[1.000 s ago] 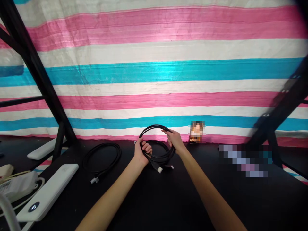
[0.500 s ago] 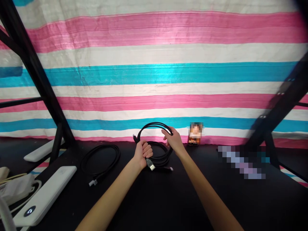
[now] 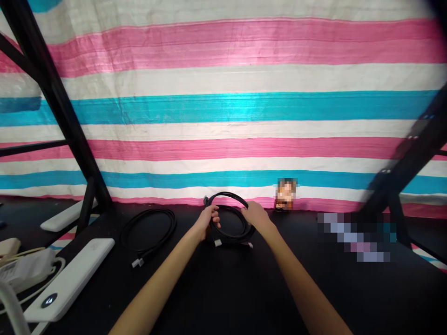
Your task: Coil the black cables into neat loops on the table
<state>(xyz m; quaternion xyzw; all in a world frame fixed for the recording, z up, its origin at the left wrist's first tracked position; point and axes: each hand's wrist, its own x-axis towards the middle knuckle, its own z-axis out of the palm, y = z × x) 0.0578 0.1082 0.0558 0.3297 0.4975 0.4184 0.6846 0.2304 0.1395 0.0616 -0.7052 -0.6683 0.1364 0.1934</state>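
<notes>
One black cable coil (image 3: 228, 193), held between left hand (image 3: 208, 220) and right hand (image 3: 257, 216)

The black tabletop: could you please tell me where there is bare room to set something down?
Bare on the tabletop: between the left forearm and right forearm; between the left forearm and white slab; between the right forearm and pixelated strip. Crowded: far left, around the white adapter, and centre, where the left hand and right hand hold looped black cable.
</notes>
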